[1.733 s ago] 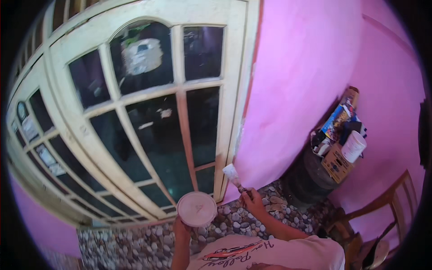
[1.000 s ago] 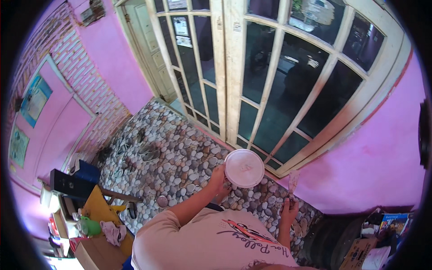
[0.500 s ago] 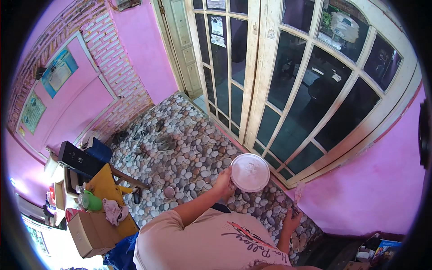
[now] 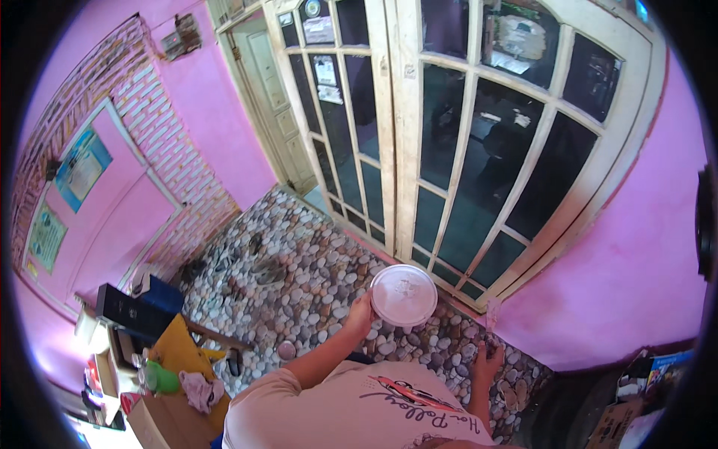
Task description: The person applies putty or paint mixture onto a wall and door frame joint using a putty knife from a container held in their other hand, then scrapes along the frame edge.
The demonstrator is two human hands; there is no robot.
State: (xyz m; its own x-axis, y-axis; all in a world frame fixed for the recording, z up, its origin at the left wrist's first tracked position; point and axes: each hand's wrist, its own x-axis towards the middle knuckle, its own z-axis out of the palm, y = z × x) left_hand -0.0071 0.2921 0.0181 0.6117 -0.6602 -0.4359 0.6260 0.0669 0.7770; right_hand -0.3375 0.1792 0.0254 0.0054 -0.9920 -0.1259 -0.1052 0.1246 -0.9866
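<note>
My left hand [image 4: 360, 314] grips the side of a round, white-rimmed tub [image 4: 404, 296], held up in front of my shirt. Its pale pink top has rough marks in the middle; I cannot tell whether that is paint or a lid. Lower and to the right, the fingers of my right hand [image 4: 488, 361] are closed around a slim flat tool [image 4: 493, 313] with a pale pink end pointing upward. Its dark handle is mostly hidden in the fingers. The tool's end is seen near the foot of the pink wall [image 4: 591, 299], and I cannot tell whether they touch.
Ahead stands a cream double door [image 4: 407, 150] with glass panes. Sandals [image 4: 267, 271] and a small round pot [image 4: 286, 349] lie on the pebble-patterned floor [image 4: 314, 262]. A yellow table [image 4: 176, 343] at left bears a green container [image 4: 161, 378], a cloth [image 4: 200, 391] and a cardboard box [image 4: 168, 423].
The view has shifted, so the door and the tub appear further left and the tub lower. Both hands keep their hold.
</note>
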